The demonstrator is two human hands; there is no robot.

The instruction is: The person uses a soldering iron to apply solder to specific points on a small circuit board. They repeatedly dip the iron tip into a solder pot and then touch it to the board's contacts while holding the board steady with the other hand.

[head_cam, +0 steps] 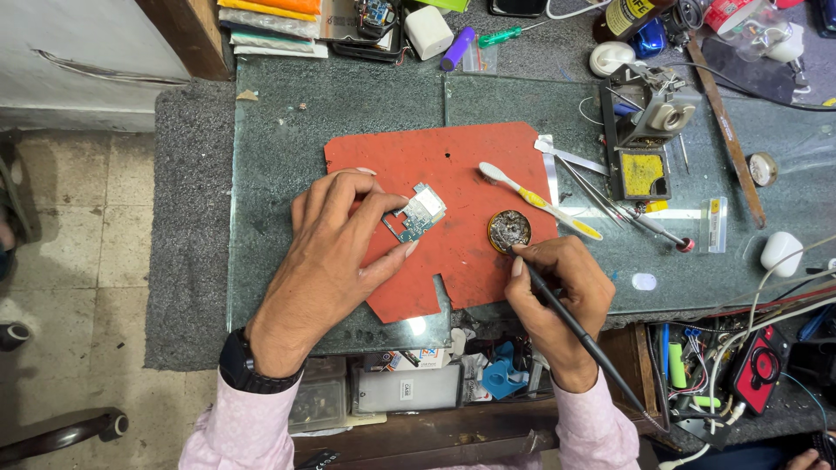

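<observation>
My left hand [335, 252] rests on a red mat [453, 174], its fingertips pinning a small blue-green circuit board [416, 215] with a silver shield. In my right hand [557, 292] I grip a thin black soldering iron [583, 335] like a pen. Its tip touches a small round tin [509, 231] of dark, metallic-looking stuff that sits on the mat's right side. The iron's black cord runs down to the lower right.
A white and yellow toothbrush [540, 202] lies across the mat's right edge, with tweezers [610, 196] beside it. A soldering stand with a yellow sponge [643, 172] sits at the right. Clutter lines the far edge; wires and tools fill an open drawer [723, 365] below.
</observation>
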